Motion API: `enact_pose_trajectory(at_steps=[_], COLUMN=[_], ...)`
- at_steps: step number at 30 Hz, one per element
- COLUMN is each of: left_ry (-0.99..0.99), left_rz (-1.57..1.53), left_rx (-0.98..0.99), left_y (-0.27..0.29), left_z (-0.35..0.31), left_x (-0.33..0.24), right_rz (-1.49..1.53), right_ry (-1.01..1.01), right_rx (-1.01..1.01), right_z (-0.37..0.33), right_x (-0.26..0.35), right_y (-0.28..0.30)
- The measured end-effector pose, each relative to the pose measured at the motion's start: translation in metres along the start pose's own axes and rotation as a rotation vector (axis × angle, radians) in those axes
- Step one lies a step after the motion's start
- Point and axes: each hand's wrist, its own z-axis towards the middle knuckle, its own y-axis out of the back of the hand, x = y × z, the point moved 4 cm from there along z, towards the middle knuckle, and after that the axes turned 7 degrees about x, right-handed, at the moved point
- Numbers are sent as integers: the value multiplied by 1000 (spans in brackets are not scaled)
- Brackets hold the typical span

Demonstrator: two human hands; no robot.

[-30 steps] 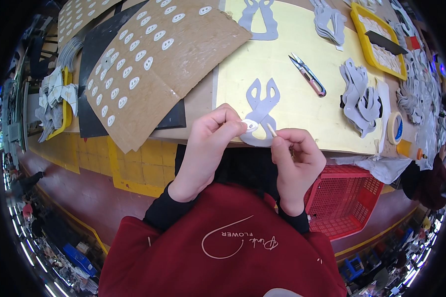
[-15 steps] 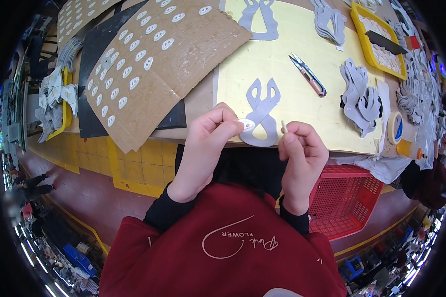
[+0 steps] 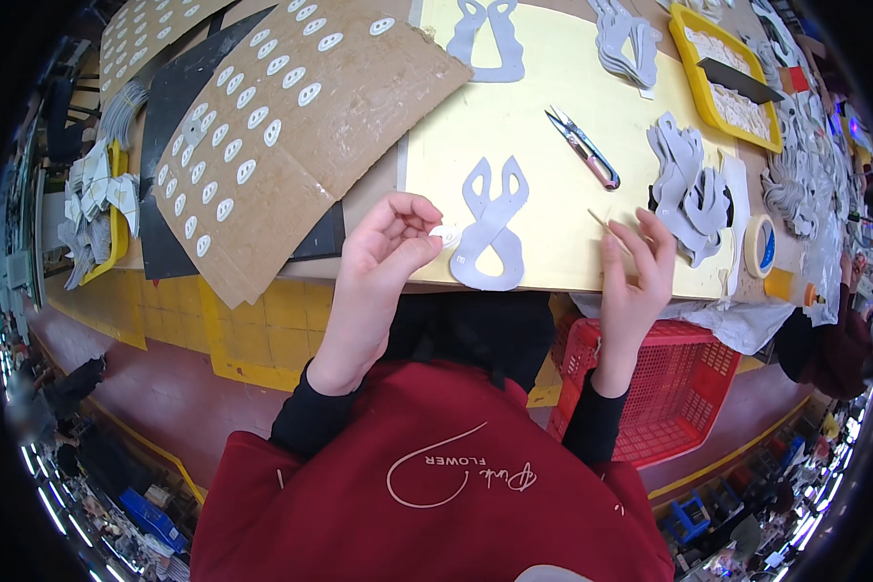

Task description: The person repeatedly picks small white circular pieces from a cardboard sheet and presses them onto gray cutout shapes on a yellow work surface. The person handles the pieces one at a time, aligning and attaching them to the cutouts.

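Observation:
Between thumb and fingers, my left hand (image 3: pixel 386 254) pinches a small white oval piece with holes (image 3: pixel 445 236). Its tip reaches close to a grey twisted cutout (image 3: pixel 496 218), with two pointed loops above and one round loop below, lying flat on a yellow sheet (image 3: pixel 553 262). Off to the right, my right hand (image 3: pixel 638 272) is above that sheet with its fingers partly spread. A thin pale strip (image 3: pixel 598 218) sticks out at the thumb and index fingertips. Thread snips (image 3: pixel 584 147) lie beyond this hand.
Brown cardboard (image 3: pixel 306 145) at left carries rows of white ovals. Grey cutouts (image 3: pixel 687 184) are piled at right, near a tape roll (image 3: pixel 759 245) and an orange bottle (image 3: pixel 791 287). A yellow tray (image 3: pixel 684 44) stands far right; a red crate (image 3: pixel 664 388) sits below the table edge.
My right hand has moved right, away from the grey cutout, with the strip, and its fingers have spread. My left hand has shifted slightly left with the oval piece. The whole view has moved a little.

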Motion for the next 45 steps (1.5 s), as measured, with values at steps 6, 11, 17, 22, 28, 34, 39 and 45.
enact_pose_trajectory(at_steps=[6, 11, 17, 22, 28, 34, 39, 45], left_ry=[22, 53, -8, -315, -428, -401, -349, -279], left_rz=[-82, -100, 72, 719, 1139, 1073, 1118, 947], left_rx=[50, 106, 238, 90, 19, -1, 30, -153], left_y=[-17, -29, -40, -29, -23, -24, -21, 2], left_z=[0, -1, -4, 0, 24, 17, 13, -8], left_x=[1, 5, 9, -4, 6, 3, 7, 4], right_rz=[9, 858, 1354, 967, 219, 267, 222, 138], right_ry=[-44, -172, -353, -348, 11, -44, 6, 131], right_rx=[-174, 180, 201, 125, 311, 209, 224, 394], right_z=[-1, -12, -22, -4, 12, 10, -3, -26], right_x=[3, 54, 71, 48, 49, 50, 58, 82], right_y=[6, -19, -47, -33, -36, -29, -25, -47])
